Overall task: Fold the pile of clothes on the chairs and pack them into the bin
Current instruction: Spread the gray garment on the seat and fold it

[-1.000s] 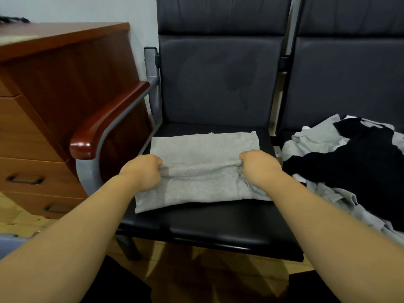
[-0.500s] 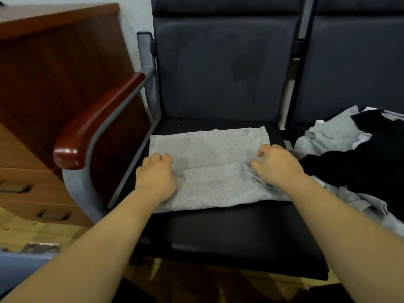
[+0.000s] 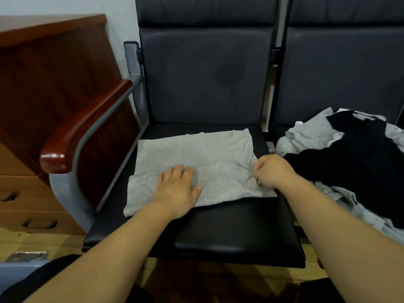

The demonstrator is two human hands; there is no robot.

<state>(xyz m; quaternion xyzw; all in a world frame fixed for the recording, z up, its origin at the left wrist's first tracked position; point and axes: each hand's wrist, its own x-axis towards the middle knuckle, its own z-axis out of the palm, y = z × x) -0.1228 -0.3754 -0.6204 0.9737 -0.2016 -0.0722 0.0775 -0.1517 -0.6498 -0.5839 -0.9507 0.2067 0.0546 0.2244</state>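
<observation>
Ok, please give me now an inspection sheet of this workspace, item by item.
Surface: black chair seat, grey garment lying flat on it.
Job's things: garment partly folded; pile of grey and black clothes on the next seat.
Clutter: nothing seen.
Grips: left hand flat on the garment; right hand pinches its right edge.
Cables: nothing seen.
Surroundings: wooden armrest, drawer cabinet on the left.

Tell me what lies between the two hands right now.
Only grey garment, creased toward the right hand that pinches it; the left hand presses flat. Head view.
</observation>
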